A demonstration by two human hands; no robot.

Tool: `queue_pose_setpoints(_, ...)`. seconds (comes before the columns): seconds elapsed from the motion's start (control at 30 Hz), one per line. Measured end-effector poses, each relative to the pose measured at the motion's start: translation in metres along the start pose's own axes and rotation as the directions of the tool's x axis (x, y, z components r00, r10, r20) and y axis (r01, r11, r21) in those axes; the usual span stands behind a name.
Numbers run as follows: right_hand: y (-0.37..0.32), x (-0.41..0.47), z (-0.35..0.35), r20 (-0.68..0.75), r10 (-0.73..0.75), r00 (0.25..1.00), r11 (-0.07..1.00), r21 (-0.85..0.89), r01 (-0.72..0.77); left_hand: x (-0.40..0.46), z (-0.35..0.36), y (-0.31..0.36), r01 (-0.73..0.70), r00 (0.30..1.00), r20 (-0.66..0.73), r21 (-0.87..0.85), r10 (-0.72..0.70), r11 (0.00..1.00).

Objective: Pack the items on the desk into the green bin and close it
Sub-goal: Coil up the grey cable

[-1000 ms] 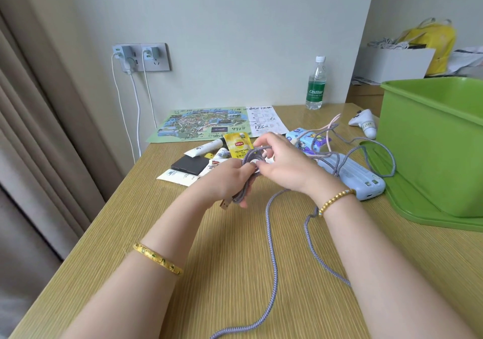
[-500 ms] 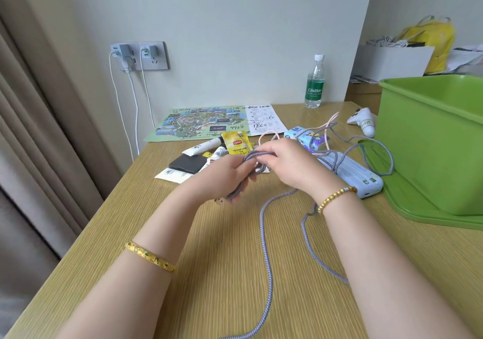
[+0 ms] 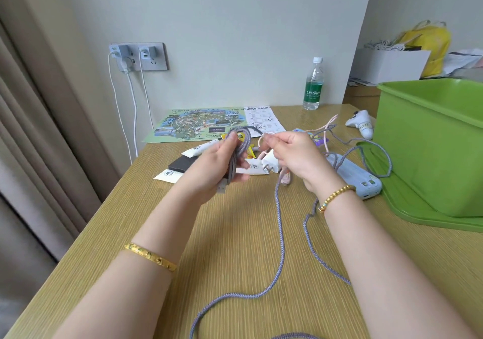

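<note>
Green plastic bin (image 3: 431,142) stands open at the right edge of the wooden desk (image 3: 235,247), resting on its flat green lid (image 3: 431,215); there is one of each. One long grey braided cable (image 3: 281,234) is being wound: the left hand (image 3: 217,166) grips a bundle of several loops of it, with a metal plug end poking out just below the palm, while the right hand (image 3: 292,155) pinches a strand of the same cable between thumb and fingertips. From there the cable drops to the desk, curves toward the near edge, and another length runs back past the pale blue power bank (image 3: 366,179) to the lid. Behind the hands lie one white wall charger (image 3: 270,162), one thin pink cable (image 3: 328,127), one yellow tea sachet (image 3: 251,150), one white tube (image 3: 201,149), one black card case (image 3: 181,164), two white paper slips (image 3: 168,176), one colourful folded map (image 3: 198,124) and one printed sheet (image 3: 262,119). One white game controller (image 3: 360,125) sits beside the bin, and one clear water bottle with a green label (image 3: 313,85) stands by the wall. Each wrist bears one gold bracelet. Compared with half a second ago, the hands have risen off the desk and drawn apart, the coil now upright in the left hand and the charger uncovered between them.
</note>
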State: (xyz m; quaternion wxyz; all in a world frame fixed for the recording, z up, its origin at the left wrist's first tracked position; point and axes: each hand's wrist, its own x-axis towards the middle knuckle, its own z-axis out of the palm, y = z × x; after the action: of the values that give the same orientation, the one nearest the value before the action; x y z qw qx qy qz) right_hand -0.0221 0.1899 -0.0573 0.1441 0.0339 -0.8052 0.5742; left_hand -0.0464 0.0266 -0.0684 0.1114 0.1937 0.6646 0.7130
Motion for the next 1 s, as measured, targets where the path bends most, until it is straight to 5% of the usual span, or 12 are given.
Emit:
queue_pose_setpoints(0.17,-0.001,-0.01,0.011,0.334,0.076,0.94,0.995,0.029,-0.091,0.01,0.001,-0.005,-0.066,0.969,-0.246,-0.362,-0.026,0.93)
queue_pose_setpoints(0.3,-0.001,-0.015,0.018,0.41,0.188,0.893,0.982,-0.104,-0.159,0.014,-0.015,0.001,-0.125,0.871,-0.471,-0.492,-0.143,0.862)
queue_pose_setpoints(0.43,-0.003,-0.019,0.021,0.491,0.224,0.842,0.96,-0.259,-0.105,0.008,-0.027,0.005,-0.166,0.872,-0.464,-0.583,-0.157,0.796)
queue_pose_setpoints(0.67,-0.001,-0.023,0.027,0.616,0.366,0.698,0.874,-0.484,-0.031,0.01,-0.014,0.005,-0.154,0.88,-0.459,-0.515,-0.12,0.843)
queue_pose_setpoints(1.0,-0.007,-0.022,0.012,0.609,0.249,0.753,0.934,-0.358,-0.02,0.01,-0.021,-0.002,-0.029,0.859,-0.509,-0.153,-0.054,0.988)
